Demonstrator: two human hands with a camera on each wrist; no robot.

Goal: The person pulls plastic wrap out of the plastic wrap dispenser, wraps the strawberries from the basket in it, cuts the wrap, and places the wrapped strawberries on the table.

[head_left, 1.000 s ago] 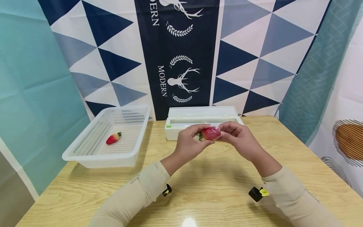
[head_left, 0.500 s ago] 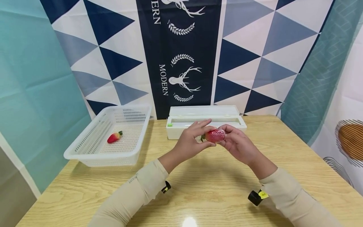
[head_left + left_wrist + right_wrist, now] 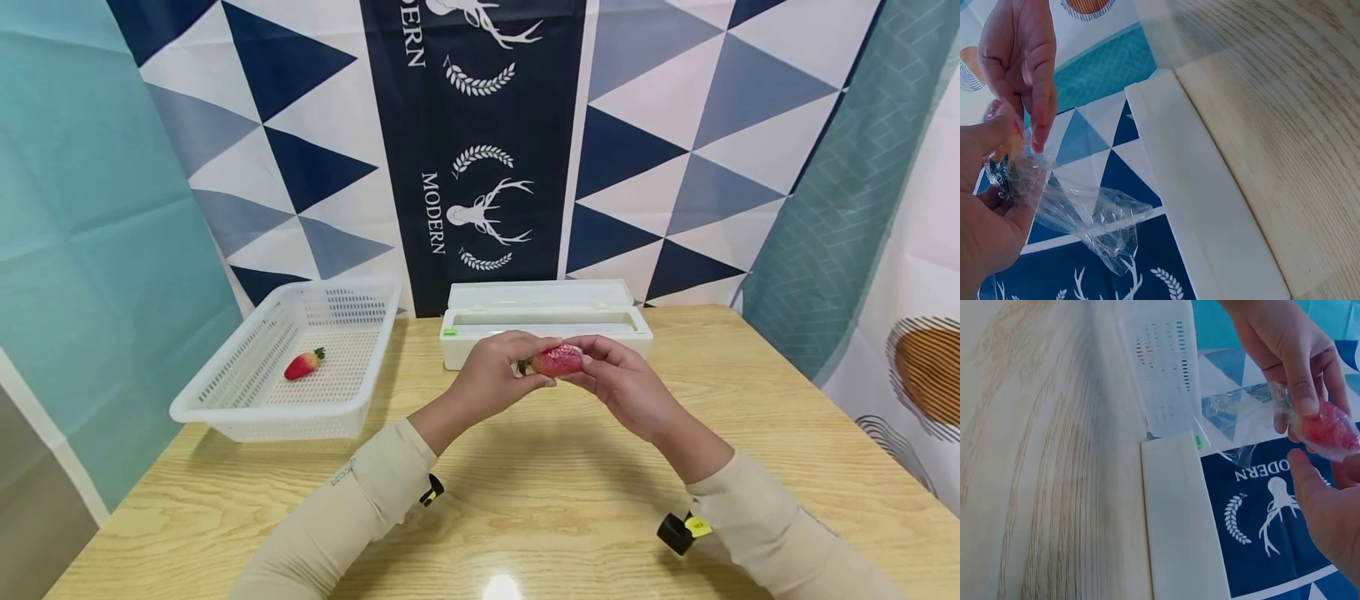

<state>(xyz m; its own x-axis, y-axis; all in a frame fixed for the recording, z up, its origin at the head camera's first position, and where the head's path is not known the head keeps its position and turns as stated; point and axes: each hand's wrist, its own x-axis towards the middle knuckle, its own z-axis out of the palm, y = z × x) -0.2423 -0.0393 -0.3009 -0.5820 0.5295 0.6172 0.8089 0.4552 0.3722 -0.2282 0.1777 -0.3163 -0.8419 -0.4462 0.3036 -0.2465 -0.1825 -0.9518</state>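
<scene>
Between my two hands, above the table, is a red strawberry (image 3: 561,361) in clear plastic wrap, leafy end to the left. My left hand (image 3: 491,375) pinches it near the leaves, thumb below and fingers above. At the pointed end, my right hand (image 3: 633,387) holds the wrapped tip between thumb and fingers. A loose, crumpled sheet of plastic wrap (image 3: 1104,212) trails from the leafy end in the left wrist view. Seen from the right wrist, the film clings tightly over the red part of the fruit (image 3: 1330,428).
Behind the hands, a long white wrap dispenser box (image 3: 468,352) stands with its lid up. A white perforated basket (image 3: 270,414) sits at the left with one bare strawberry (image 3: 303,364) inside. Patterned cloth (image 3: 480,125) hangs behind the wooden table (image 3: 525,500).
The left fingers, raised half a second ago, have come down around the strawberry. Both hands and the strawberry have shifted slightly left, and the right fingers have moved over the tip.
</scene>
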